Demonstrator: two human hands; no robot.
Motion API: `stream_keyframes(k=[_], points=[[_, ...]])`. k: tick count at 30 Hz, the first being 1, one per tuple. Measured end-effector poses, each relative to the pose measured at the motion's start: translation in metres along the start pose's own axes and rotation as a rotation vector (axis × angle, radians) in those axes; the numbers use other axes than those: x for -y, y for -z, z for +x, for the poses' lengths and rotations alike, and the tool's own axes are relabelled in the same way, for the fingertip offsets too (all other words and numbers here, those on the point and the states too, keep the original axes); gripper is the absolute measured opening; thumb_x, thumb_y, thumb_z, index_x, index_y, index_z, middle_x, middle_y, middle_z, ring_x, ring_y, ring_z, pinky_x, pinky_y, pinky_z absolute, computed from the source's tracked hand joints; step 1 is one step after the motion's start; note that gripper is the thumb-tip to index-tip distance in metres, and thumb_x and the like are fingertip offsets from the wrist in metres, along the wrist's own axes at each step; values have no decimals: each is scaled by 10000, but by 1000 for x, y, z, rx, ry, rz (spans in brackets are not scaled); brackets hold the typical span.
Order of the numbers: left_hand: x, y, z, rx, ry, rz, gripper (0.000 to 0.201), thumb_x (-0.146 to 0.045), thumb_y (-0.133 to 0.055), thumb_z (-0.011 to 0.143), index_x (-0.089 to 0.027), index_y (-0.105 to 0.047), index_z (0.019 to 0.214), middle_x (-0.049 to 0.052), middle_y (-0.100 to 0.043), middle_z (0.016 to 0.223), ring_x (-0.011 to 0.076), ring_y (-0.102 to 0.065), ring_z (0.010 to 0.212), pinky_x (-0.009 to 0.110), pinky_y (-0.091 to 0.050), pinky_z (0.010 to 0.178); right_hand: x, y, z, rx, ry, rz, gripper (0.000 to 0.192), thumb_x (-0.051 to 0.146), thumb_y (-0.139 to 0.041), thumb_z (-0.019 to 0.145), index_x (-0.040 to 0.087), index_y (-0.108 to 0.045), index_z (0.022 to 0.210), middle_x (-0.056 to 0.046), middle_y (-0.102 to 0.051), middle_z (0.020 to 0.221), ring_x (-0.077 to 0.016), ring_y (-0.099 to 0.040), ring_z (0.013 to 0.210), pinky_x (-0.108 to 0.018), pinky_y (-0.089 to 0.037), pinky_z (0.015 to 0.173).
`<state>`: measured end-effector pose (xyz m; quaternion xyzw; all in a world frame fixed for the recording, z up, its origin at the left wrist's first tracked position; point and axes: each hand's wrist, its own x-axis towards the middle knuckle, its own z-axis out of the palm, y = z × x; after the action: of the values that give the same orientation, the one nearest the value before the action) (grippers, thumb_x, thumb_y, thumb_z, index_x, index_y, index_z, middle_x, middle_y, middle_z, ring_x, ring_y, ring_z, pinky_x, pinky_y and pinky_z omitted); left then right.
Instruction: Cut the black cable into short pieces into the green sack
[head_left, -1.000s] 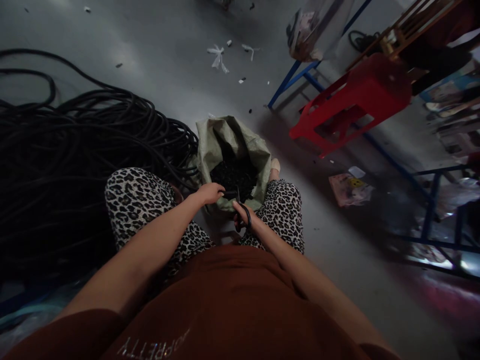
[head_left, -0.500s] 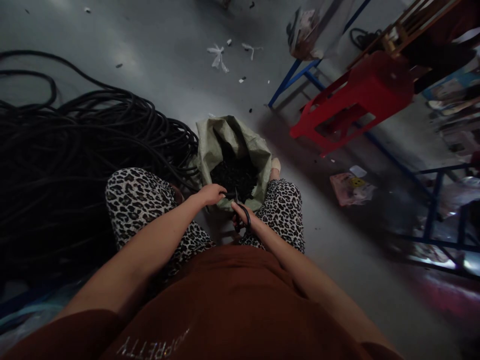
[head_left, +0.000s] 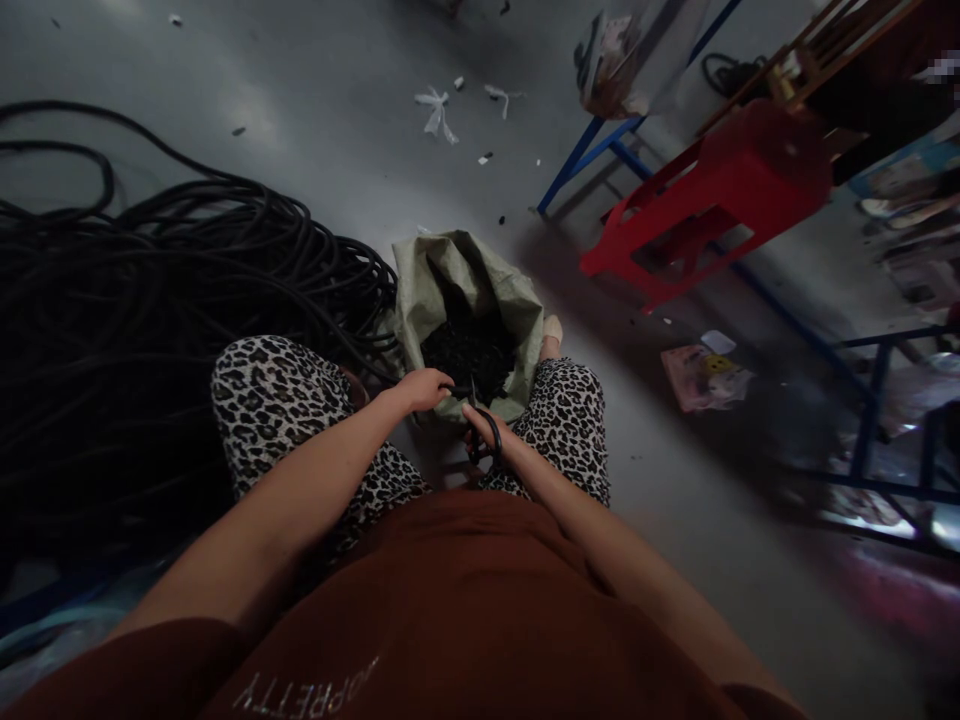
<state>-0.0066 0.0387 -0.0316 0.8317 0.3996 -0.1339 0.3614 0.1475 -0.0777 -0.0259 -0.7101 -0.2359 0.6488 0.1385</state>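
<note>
My left hand (head_left: 424, 388) is closed around a black rubber hose or cord, whose short end (head_left: 457, 391) sticks out to the right of my fingers. In my right hand (head_left: 484, 425) is a pair of scissors (head_left: 494, 432) with black handles; the blades point up and meet the cord's end. Both hands are over the near rim of a pale green woven sack (head_left: 416, 275) standing between my knees. Small black cut pieces (head_left: 472, 345) lie inside it. On the left, a large heap of black cord (head_left: 247, 240) runs toward my left hand.
A red plastic stool (head_left: 765, 190) is at the upper right, beside blue metal frame legs (head_left: 574, 165). White plastic scraps (head_left: 435, 112) and small bits litter the floor ahead. A printed plastic packet (head_left: 701, 378) lies on the floor to the right.
Almost nothing differs. Both hands, the cord and the scissors keep their places over the sack; the view has shifted very slightly.
</note>
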Motion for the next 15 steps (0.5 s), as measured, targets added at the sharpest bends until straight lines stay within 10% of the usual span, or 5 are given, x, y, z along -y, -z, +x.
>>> stream_keyframes(k=[15], points=[[-1,0,0,11,-20,-13,341,-292,-507,855,-256,-678,1147,34,-705,1111,207,-629,1032,249,-473,848,4,-1,-4,20,-10,5,437,557,-445,914,165,-566,1064,-13,-607,660,-111,-573,460,-202,-462,445]])
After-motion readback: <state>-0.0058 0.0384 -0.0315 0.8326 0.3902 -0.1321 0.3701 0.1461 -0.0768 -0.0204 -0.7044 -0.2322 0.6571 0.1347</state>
